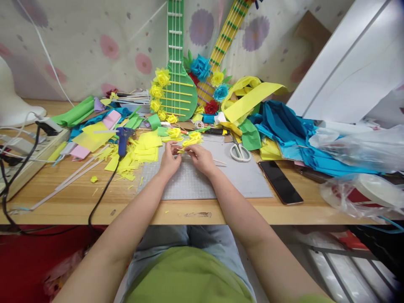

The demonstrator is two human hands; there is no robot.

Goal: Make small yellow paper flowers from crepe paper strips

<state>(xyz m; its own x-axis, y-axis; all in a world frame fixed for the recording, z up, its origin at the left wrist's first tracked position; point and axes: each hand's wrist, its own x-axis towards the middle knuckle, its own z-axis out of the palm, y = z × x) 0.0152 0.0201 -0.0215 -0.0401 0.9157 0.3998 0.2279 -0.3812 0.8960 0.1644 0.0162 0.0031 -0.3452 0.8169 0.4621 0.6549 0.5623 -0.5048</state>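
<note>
Over the grey cutting mat (pixel 189 185), my two hands are close together in front of me. My left hand (pixel 171 160) has its fingers curled and pinched, with a bit of yellow paper at the fingertips. My right hand (pixel 201 158) is closed on the same small yellow piece from the other side; the piece is mostly hidden. Just beyond the fingers lie yellow paper flowers (pixel 195 137). A thin white stick (pixel 220 162) pokes out to the right of my right hand. White-handled scissors (pixel 240 152) rest on the mat further right.
Yellow paper pieces (pixel 143 149) and a blue glue gun (pixel 123 141) with a black cord are at left. Green (pixel 179 94) and yellow (pixel 230 31) paper instruments stand at the back. A phone (pixel 280 182), blue paper (pixel 284 122) and a plastic-wrapped tub (pixel 369 191) are at right.
</note>
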